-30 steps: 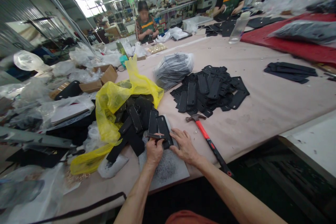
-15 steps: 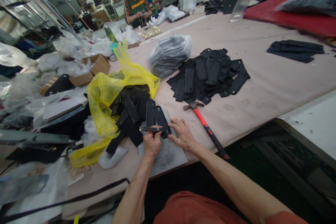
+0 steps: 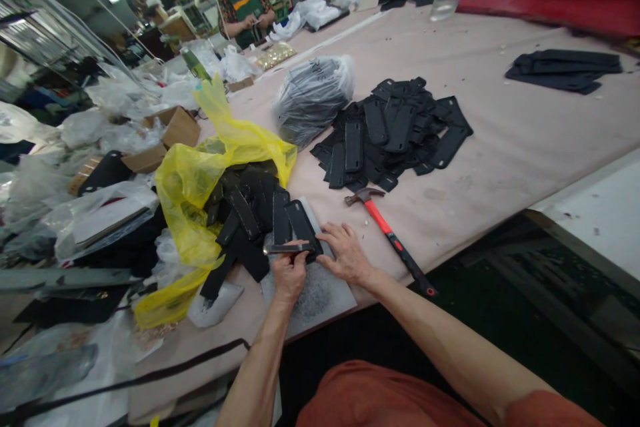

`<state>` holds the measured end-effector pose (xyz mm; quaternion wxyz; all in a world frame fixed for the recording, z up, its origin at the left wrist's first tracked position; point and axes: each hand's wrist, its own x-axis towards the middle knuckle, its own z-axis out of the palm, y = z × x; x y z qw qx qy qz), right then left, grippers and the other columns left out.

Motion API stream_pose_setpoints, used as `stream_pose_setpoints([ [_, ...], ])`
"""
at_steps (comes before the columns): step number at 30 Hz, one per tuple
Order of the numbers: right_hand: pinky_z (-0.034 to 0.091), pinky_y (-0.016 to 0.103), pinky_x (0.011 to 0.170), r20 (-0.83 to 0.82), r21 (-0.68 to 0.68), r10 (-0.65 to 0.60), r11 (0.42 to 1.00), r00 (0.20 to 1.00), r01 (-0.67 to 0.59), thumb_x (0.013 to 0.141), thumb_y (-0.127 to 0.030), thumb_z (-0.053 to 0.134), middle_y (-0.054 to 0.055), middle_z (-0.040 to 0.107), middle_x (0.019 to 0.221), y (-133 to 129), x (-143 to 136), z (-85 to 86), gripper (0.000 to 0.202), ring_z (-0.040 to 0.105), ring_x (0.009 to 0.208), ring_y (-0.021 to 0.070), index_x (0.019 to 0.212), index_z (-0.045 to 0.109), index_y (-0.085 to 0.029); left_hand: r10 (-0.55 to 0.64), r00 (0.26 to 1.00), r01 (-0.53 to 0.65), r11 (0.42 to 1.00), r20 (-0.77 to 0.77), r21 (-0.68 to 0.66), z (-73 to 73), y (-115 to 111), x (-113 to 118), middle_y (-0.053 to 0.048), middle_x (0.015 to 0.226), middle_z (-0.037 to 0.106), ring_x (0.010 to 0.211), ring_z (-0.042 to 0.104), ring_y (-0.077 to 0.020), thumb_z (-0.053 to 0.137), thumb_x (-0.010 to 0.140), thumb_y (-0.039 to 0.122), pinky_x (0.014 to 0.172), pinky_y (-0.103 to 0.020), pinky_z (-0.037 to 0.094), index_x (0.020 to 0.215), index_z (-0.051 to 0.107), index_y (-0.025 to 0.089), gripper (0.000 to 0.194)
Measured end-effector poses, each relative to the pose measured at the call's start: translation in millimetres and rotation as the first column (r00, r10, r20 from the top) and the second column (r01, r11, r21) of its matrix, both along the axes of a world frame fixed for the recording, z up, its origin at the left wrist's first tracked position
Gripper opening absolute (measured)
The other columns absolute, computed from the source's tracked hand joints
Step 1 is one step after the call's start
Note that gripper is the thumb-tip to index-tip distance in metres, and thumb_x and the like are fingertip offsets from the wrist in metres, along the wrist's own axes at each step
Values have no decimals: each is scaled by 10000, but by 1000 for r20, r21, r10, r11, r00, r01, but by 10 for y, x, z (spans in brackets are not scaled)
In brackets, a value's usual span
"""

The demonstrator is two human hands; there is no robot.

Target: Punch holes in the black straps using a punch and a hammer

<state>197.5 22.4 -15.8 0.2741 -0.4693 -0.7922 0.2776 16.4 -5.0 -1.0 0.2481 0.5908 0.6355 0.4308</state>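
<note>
My left hand (image 3: pixel 290 275) is closed round a metal tool (image 3: pixel 287 249), whose shaft lies sideways over the lower end of a black strap piece (image 3: pixel 303 225). My right hand (image 3: pixel 346 253) has its fingers spread, the tips touching the right edge of that piece. Beneath both is a pale board (image 3: pixel 343 292) with a dark worn patch. A hammer (image 3: pixel 387 230) with a red and black handle lies to the right of my right hand. Left of the board, more black pieces (image 3: pixel 243 203) spill from a yellow bag (image 3: pixel 186 183).
Beyond the hammer lies a heap of black pieces (image 3: pixel 395 123) beside a wrapped bundle (image 3: pixel 314 97). Flat black pieces (image 3: pixel 563 70) rest at the right. Cardboard (image 3: pixel 177 127) and plastic bags crowd the left. A person (image 3: pixel 245 7) works across the table (image 3: pixel 500 127).
The view has shifted slightly, so the table's far items sit higher and further left. Both hands keep nearly the same place at the black piece, and the tool appears slightly turned.
</note>
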Motion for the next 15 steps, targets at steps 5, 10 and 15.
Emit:
stream_pose_setpoints([
  [5, 167, 522, 1136, -4, 6, -5, 1000, 1000, 5, 819, -383, 651, 124, 505, 1413, -1, 10, -10, 491, 388, 1352, 299, 1274, 571, -216, -19, 996, 21, 1000, -93, 21, -6, 5, 12, -60, 956, 729, 936, 677, -218, 564, 866, 267, 889, -381, 544, 936, 696, 200, 164],
  [10, 173, 534, 1133, -11, 10, -11, 1000, 1000, 11, 811, -381, 655, 127, 502, 1416, 0, -9, -52, 497, 387, 1351, 304, 1275, 576, -221, -26, 976, 39, 998, -215, 55, -9, 17, 90, -76, 976, 731, 968, 671, -252, 534, 848, 218, 927, -440, 521, 943, 688, 212, 181],
  [15, 246, 527, 1106, 0, -8, 39, 999, 999, -39, 840, -366, 610, 123, 520, 1391, 27, 78, 57, 455, 418, 1322, 298, 1270, 577, -218, -24, 969, 39, 998, -247, 54, -45, 27, 143, -89, 1003, 726, 985, 661, -279, 533, 833, 180, 929, -463, 510, 963, 677, 226, 200],
])
